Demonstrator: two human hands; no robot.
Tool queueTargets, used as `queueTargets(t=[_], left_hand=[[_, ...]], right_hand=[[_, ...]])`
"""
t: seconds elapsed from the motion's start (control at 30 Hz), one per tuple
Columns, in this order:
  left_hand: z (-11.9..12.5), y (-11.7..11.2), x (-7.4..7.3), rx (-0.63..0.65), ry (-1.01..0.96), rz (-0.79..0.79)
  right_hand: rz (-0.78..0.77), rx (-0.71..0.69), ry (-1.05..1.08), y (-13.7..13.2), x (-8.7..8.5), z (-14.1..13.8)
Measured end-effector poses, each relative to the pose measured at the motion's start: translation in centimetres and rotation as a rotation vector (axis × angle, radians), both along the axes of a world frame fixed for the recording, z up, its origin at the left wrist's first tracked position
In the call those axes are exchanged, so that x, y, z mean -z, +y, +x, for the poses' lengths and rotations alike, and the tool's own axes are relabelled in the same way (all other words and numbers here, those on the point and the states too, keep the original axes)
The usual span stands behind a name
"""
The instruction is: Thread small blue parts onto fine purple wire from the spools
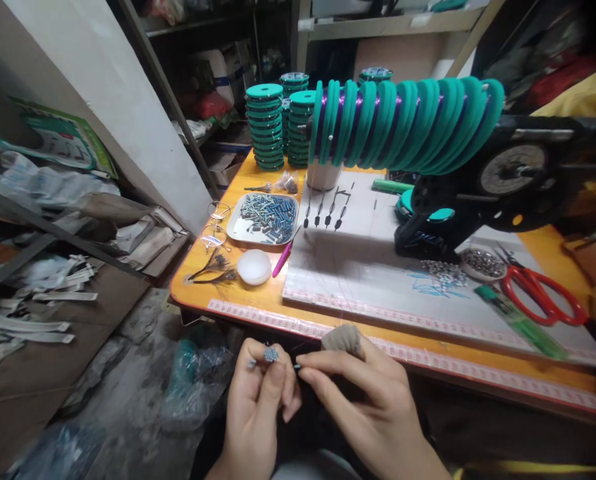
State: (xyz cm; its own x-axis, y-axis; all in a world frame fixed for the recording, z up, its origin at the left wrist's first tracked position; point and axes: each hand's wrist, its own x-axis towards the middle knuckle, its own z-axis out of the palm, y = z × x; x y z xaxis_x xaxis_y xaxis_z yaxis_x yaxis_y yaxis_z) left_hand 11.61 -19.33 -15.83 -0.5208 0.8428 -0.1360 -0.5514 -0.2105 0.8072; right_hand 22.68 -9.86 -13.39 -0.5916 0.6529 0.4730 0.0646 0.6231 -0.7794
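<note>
Low in front of the table, my left hand is closed, with a bundle of thin blue-grey pieces held between thumb and forefinger; their ends face up. Beside it, my right hand pinches a tiny blue-green piece between thumb and forefinger, close to the left fingers. Most of that piece is hidden. A grey cloth finger cover sits on one right finger. On the table stands a white tray full of small blue-grey tubes.
Green spools hang in a row on a black stand. More spools are stacked behind. Red-handled scissors, a green cutter, a round white lid and a purple pen lie on the table.
</note>
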Motion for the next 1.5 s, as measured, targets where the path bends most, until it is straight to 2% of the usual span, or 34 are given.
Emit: queueTargets(t=[0.17,0.7,0.87,1.1,1.4,1.5], left_hand=[[-0.8,0.1,-0.7,0.065,-0.076,-0.001],[-0.7,0.0,-0.5,0.103,-0.146,-0.028],[-0.3,-0.1,-0.9,0.064,-0.187,-0.140],[-0.1,-0.3,-1.1,0.127,-0.145,-0.195],[-0.1,-0.4,-0.7,0.074,-0.080,-0.216],[0.1,-0.4,-0.2,-0.017,0.013,-0.145]], right_hand=[[0.144,0.034,-0.028,0.1,0.2,0.0],[0.248,0.016,-0.044,0.0,0.3,0.2],[0.174,-0.002,-0.022,0.1,0.4,0.2],[0.112,-0.050,-0.006,0.3,0.0,0.1],[0.168,-0.052,-0.041,0.3,-0.1,0.1],[0.222,-0.056,-0.058,-0.1,0.0,-0.1]])
